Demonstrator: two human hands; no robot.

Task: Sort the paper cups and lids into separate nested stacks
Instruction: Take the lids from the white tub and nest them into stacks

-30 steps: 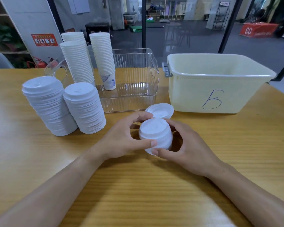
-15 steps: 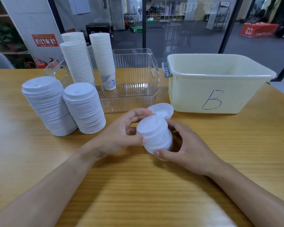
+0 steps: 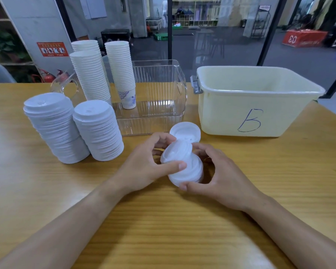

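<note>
A short stack of white lids [image 3: 184, 166] sits at the table's middle, its top part tilted left and lifted off the lower part. My left hand [image 3: 145, 167] pinches the upper lids between thumb and fingers. My right hand [image 3: 219, 175] curls round the lower lids, thumb at their base. One loose lid [image 3: 184, 131] lies upside down just behind them. Two tall lid stacks [image 3: 54, 127] [image 3: 99, 131] stand at the left. Tall nested stacks of paper cups [image 3: 89, 74] [image 3: 122, 72] rise behind those.
A clear plastic bin [image 3: 163, 105] holds one cup stack at the back centre. A cream tub marked "B" [image 3: 256, 105] stands at the back right. A clear pitcher [image 3: 66, 84] peeks out behind the lid stacks. Wooden table [image 3: 163, 230] stretches toward me.
The small lid stack has gone from straight to split: my left hand has tipped its upper lids leftward and up, while my right hand keeps the lower lids in place.
</note>
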